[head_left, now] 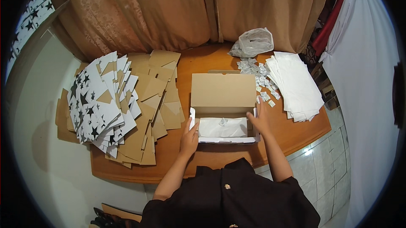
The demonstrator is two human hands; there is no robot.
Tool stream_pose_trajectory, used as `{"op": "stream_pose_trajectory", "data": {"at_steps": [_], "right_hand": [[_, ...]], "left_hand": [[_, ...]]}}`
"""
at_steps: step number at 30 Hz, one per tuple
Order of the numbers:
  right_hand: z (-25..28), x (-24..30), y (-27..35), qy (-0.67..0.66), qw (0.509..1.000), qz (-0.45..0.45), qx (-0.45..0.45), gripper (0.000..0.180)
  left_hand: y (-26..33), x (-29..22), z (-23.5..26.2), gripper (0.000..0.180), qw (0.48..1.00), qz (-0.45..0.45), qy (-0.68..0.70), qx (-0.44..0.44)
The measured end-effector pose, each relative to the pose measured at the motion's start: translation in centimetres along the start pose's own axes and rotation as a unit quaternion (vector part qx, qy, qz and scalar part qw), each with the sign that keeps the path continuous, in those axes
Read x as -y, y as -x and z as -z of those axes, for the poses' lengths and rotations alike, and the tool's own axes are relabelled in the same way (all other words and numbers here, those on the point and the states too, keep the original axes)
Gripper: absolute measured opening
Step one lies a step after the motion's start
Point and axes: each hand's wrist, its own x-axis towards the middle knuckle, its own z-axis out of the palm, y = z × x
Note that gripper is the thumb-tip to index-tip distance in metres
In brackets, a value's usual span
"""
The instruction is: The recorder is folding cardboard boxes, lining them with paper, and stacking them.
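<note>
A cardboard box (223,90) stands open in front of me, its brown lid raised at the far side and its outer edges white. A folded white paper sheet (211,128) lies inside on the bottom, with a small sachet (224,121) on top of it. My left hand (189,138) grips the box's left wall, thumb toward the inside. My right hand (260,119) is at the right wall, its thumb by the rim and its other fingers stretched out, near the loose sachets (265,96).
Flattened star-printed boxes (95,109) and brown cardboard blanks (146,101) are heaped at the left of the wooden table (287,139). White paper sheets (296,86) are stacked at the right. A clear plastic bag (256,41) holding sachets sits at the back, before a brown curtain (169,12).
</note>
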Motion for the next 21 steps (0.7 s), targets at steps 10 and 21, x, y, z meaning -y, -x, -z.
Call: {"op": "stream_pose_trajectory", "data": {"at_steps": [10, 21], "right_hand": [[-2.2, -0.7, -6.3, -0.474, 0.87, -0.062, -0.122, 0.062], [3.6, 4.5, 3.3, 0.092, 0.982, 0.149, 0.074, 0.048]], "left_hand": [[-0.2, -2.2, 0.1, 0.039, 0.984, 0.049, -0.172, 0.008], [3.6, -3.6, -2.3, 0.02, 0.954, -0.243, -0.163, -0.069]]}}
